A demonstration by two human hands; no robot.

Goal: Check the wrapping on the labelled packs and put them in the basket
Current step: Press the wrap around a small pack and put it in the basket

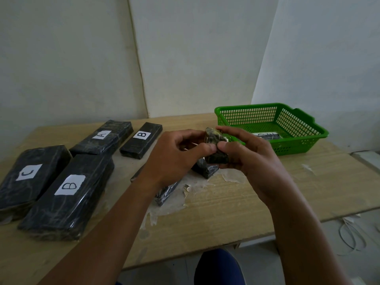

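Both hands, left hand (174,155) and right hand (244,157), pinch one small wrapped pack (216,147) upright above the surface (226,202); the green basket (298,145) sits at two o'clock, nearer the right hand.

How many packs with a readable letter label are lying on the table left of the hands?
4: C at far left, big B beside it, A behind, small B rightmost. Hands may hide others.
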